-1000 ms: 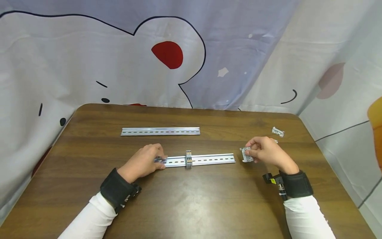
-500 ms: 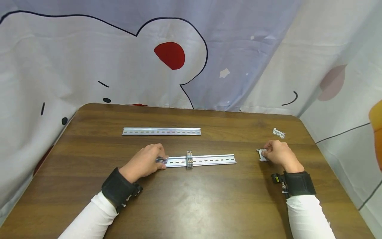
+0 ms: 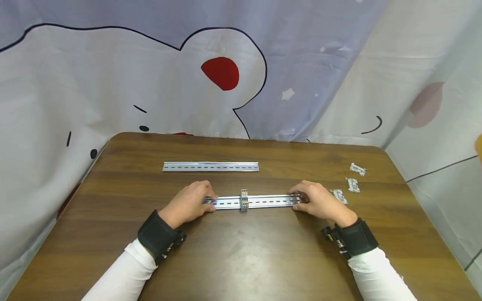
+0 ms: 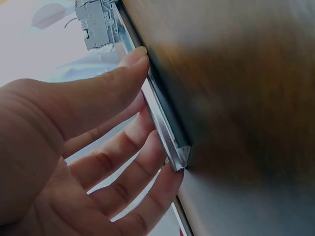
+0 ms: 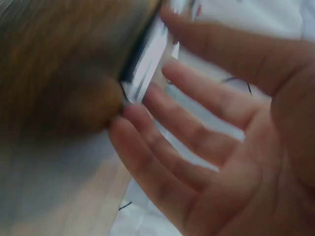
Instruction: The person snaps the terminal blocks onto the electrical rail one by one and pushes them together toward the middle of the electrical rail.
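Note:
A slotted metal DIN rail (image 3: pixel 269 201) lies across the middle of the table. Several slim grey terminal blocks (image 3: pixel 244 200) sit clipped together near its centre; their side shows at the top of the left wrist view. My left hand (image 3: pixel 189 201) grips the rail's left end, thumb (image 4: pixel 120 78) on the near edge and fingers along the far one. At the opposite end my right hand (image 3: pixel 320 200) holds the rail between thumb and fingers (image 5: pixel 162 132), covering that tip in the head view.
Behind lies a second DIN rail (image 3: pixel 210 167). To the right are three loose terminal blocks: one far back (image 3: pixel 357 169), a middle block (image 3: pixel 353 184), and a nearer block (image 3: pixel 339 196) beside my right hand. A printed curtain (image 3: pixel 150 83) hangs behind the table (image 3: pixel 241 259).
My right hand has set its terminal block down at the right and moved left onto the rail's right end. My left hand keeps its grip; the head view has shifted slightly.

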The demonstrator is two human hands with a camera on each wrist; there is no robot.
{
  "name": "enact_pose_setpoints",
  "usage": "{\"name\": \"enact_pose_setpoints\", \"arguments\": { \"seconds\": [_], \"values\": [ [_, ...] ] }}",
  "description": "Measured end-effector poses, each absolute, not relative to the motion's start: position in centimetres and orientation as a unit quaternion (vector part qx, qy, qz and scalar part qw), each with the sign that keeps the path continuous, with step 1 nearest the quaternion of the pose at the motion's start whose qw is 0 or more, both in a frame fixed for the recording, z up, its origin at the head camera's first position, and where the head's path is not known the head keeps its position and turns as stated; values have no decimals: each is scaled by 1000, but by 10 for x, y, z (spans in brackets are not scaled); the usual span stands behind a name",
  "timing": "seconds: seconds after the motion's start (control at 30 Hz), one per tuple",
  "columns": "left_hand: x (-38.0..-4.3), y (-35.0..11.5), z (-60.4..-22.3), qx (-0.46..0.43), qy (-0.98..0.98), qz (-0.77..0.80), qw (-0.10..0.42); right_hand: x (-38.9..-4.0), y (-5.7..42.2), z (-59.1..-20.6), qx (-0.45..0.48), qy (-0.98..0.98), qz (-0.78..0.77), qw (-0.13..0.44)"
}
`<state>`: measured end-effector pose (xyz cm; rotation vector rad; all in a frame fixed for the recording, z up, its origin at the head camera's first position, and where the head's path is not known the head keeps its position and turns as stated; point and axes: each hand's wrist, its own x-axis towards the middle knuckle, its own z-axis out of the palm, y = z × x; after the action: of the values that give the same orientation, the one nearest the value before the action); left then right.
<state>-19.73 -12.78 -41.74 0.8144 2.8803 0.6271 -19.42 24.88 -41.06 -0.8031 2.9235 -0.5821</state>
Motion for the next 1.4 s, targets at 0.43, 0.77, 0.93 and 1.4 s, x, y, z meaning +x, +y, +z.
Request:
{"name": "enact_pose_setpoints", "arguments": {
  "seconds": [0.43, 0.77, 0.93, 1.4],
  "values": [
    [-229, -149, -425, 242, 949, 201, 16, -243, 209, -410, -206, 964, -162, 47],
    [-268, -190, -427, 152, 961, 229, -26, -288, 178, -411, -246, 952, -176, 50],
    [-273, -196, -434, 144, 967, 211, -5, -297, 180, -421, -252, 949, -182, 50],
    [-279, -193, -432, 127, 946, 298, -22, -300, 198, -429, -164, 923, -347, 38]
  ]
}}
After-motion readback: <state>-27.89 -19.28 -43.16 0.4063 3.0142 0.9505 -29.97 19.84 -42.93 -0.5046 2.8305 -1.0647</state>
